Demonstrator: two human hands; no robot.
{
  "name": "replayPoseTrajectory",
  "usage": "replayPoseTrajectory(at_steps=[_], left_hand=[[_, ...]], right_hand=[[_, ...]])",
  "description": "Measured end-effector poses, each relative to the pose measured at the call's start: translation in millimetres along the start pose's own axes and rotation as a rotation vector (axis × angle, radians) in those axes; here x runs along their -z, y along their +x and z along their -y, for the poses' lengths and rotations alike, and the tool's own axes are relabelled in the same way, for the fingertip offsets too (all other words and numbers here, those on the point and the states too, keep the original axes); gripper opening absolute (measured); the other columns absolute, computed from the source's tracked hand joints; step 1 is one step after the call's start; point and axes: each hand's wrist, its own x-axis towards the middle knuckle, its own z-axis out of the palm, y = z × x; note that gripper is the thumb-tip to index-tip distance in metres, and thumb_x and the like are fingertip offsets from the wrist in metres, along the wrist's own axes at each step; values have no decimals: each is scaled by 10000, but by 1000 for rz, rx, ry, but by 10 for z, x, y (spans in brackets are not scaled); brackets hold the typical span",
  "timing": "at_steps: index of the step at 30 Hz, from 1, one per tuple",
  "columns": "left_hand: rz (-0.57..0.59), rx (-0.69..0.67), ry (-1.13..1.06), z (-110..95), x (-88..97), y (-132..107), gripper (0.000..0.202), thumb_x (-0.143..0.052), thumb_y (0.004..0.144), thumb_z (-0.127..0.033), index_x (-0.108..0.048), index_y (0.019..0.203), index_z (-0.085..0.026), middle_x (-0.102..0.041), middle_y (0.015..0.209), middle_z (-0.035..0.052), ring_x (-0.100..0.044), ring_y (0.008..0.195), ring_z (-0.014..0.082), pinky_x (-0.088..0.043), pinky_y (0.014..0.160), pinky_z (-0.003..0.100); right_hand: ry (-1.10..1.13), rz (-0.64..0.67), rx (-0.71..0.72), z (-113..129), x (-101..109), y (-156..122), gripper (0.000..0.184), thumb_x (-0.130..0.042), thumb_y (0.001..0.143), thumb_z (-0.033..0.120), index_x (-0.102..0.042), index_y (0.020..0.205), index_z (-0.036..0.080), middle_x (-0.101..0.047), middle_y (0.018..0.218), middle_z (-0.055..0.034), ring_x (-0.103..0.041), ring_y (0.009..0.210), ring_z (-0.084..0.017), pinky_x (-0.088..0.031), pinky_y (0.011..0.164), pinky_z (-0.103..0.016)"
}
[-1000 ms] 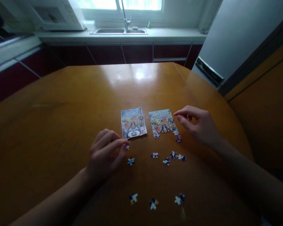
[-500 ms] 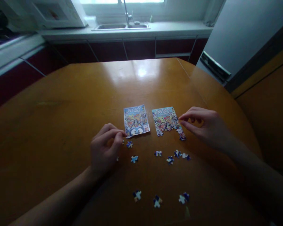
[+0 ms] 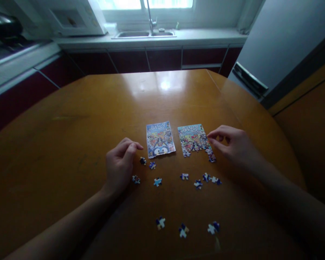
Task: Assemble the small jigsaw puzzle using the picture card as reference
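Observation:
My left hand (image 3: 119, 164) rests on the table with its fingers curled and the thumb against the index finger; nothing shows in it. Just right of its fingertips lies a creased picture sheet (image 3: 160, 139), not touched. Beside that sheet is a partly assembled jigsaw puzzle (image 3: 193, 137), with a gap along its lower edge. My right hand (image 3: 230, 142) is at the puzzle's right edge, thumb and index finger slightly apart, the tips at or very near the border. A dark puzzle piece (image 3: 143, 161) and a mixed-colour piece (image 3: 136, 179) lie close to my left hand.
Several loose pieces lie below the puzzle, among them a light blue piece (image 3: 157, 182) and a white-and-purple piece (image 3: 184, 176). Nearer me are three more, one being a white-and-navy piece (image 3: 183, 230). Past the wooden table (image 3: 119, 104) stands a counter with a sink (image 3: 132, 34).
My left hand has drawn back left from the picture sheet's lower corner, uncovering two puzzle pieces. My right hand stays by the puzzle's right edge. The view has shifted slightly.

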Motion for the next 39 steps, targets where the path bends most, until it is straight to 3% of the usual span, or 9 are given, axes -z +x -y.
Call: replayPoseTrajectory(at_steps=[8,39], left_hand=[[-2,-7,4,8,4,2,244,-554,901,-252,-667,690,-206,-556,710,-5,-516,687,155,-372,635,300],[16,20,-19,-84,6,-27,274,-529,912,-277,-659,681,-205,-545,701,4,-526,699,163,-414,669,313]], right_hand=[[-35,31,-16,3,-146,-38,77,-651,846,185,-727,849,198,-702,875,-61,-633,834,-220,-494,758,-379],[-16,-13,-31,-35,-165,-42,98,-638,872,266,-724,884,221,-698,901,-64,-635,822,-229,-503,716,-379]])
